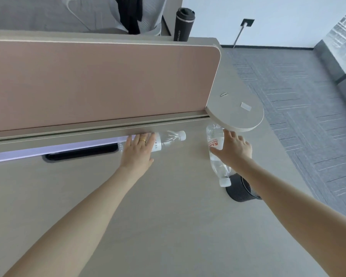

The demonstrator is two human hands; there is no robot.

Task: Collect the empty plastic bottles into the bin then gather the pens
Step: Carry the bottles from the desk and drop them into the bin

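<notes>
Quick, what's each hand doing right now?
Left hand: open, fingers straight, resting on the lying bottle.
Right hand: gripping the other bottle, cap pointing down.

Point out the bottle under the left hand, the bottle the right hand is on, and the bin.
left bottle (pixel 169 139): head view, clear shoulder near the cap.
right bottle (pixel 214 136): head view, upper body above the label.
bin (pixel 238 191): head view, dark mesh wall.

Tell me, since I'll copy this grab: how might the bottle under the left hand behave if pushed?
The bottle lies on its side on the smooth desk, so it would probably roll. It looks clear and empty, so likely light and easily dented. The left hand lies flat across it, probably steadying it.
</notes>
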